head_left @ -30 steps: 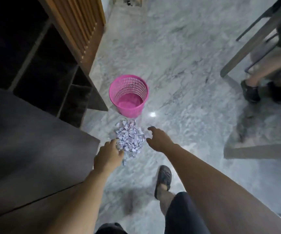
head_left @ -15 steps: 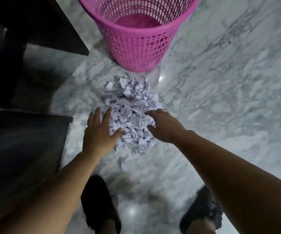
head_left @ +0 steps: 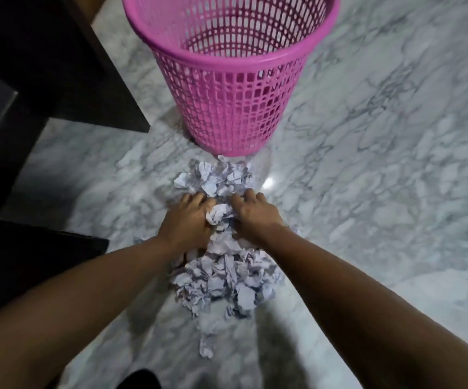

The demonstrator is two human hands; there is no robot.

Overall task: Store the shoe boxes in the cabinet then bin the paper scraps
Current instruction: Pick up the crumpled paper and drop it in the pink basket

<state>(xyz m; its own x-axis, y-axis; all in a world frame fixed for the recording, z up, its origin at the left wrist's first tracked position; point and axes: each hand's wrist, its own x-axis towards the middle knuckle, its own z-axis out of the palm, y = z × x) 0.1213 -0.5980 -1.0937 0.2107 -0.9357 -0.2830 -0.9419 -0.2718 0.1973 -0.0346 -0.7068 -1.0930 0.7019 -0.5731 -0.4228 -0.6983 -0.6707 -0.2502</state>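
Compared with half a second earlier, both hands are now lying deeper in the paper scraps [head_left: 221, 279], closer together and nearer the pink basket [head_left: 227, 113]; then they were resting spread at the heap's near edge. The left hand [head_left: 189, 220] and right hand [head_left: 255, 214] are pressing inward, fingers curled around a crumpled wad between them. The scraps are pale, lilac-white, crinkled pieces, lying in a long heap on the marble floor [head_left: 381, 192], running from the basket's foot back toward the person, with one stray piece [head_left: 206, 350] lying apart at the near end. The basket is standing upright, its rim cut off by the top edge. Dark furniture [head_left: 30, 80] at the left is too shadowed to make out, and the fingertips are buried in paper
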